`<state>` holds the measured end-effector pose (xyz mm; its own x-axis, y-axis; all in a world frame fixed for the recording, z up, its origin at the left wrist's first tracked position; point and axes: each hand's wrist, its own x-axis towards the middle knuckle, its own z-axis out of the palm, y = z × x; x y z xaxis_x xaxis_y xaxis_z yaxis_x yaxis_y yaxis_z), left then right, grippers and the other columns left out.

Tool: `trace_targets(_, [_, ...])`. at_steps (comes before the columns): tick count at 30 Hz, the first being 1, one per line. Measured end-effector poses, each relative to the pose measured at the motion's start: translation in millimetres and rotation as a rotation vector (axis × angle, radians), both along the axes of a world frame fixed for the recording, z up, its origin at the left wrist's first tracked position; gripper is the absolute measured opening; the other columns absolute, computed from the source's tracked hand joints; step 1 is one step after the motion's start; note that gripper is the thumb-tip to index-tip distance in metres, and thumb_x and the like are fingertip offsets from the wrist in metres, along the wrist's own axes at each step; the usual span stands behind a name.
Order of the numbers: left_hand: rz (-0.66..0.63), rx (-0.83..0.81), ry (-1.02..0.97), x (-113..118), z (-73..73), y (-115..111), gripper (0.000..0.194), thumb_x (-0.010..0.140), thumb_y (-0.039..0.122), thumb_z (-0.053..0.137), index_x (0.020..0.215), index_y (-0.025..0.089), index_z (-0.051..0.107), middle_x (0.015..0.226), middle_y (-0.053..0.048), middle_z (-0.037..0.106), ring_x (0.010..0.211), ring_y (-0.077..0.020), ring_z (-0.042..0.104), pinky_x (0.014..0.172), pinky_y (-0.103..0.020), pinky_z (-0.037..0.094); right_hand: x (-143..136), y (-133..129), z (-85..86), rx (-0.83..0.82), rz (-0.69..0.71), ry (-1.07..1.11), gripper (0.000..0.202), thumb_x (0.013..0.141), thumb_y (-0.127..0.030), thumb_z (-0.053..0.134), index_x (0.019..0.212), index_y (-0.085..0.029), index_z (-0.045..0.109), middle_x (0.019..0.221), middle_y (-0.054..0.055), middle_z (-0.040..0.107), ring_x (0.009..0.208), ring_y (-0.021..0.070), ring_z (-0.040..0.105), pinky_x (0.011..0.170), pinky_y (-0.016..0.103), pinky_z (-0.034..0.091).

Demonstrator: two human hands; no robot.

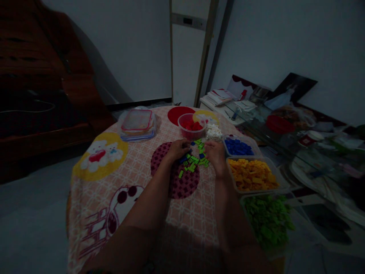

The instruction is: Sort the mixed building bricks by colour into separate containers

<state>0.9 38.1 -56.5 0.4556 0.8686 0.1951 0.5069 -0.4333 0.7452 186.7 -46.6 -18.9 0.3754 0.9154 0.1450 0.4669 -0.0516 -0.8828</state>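
Over the scattered bricks on the patterned tablecloth, my left hand point(179, 149) is curled, its fingers bent close together. Blue bricks point(182, 159) lie just below its palm. Opposite it, my right hand point(214, 153) is also closed, fingertips pointing inward beside the pile. What either hand pinches is too small and dark to make out. Loose lime-green bricks point(192, 163) spread between and below the hands, with a blue brick point(202, 156) among them near my right fingers. A heap of white bricks point(213, 131) sits just beyond my right hand.
A round tub point(191, 133) of red bricks stands behind the hands. Along the right edge are containers of blue bricks point(238, 147), yellow bricks point(252, 175) and green bricks point(268, 219). Stacked lidded boxes point(137, 123) stand back left. A cluttered glass table point(256, 121) adjoins on the right.
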Motion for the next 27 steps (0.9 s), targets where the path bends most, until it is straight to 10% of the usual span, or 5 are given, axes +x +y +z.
trace_targets(12, [-0.015, 0.01, -0.013, -1, -1.4, 0, 0.036, 0.081, 0.018, 0.07, 0.116, 0.02, 0.076, 0.111, -0.005, 0.079, 0.098, -0.0208, 0.073, 0.095, -0.033, 0.056, -19, -14, 7.2, -0.409, 0.15, -0.833, 0.028, 0.092, -0.034, 0.065, 0.114, -0.017, 0.073, 0.115, 0.014, 0.075, 0.111, 0.0264, 0.069, 0.089, 0.031, 0.048])
trace_targets(27, [-0.024, -0.01, -0.021, 0, -2.3, 1, 0.037, 0.08, 0.016, 0.068, 0.116, 0.019, 0.076, 0.111, -0.005, 0.079, 0.097, -0.0209, 0.074, 0.094, -0.033, 0.057, -19, -9, 7.0, -0.288, 0.105, -0.662, 0.015, 0.09, -0.021, 0.062, 0.095, -0.016, 0.075, 0.097, 0.008, 0.078, 0.09, 0.0193, 0.07, 0.076, 0.025, 0.046])
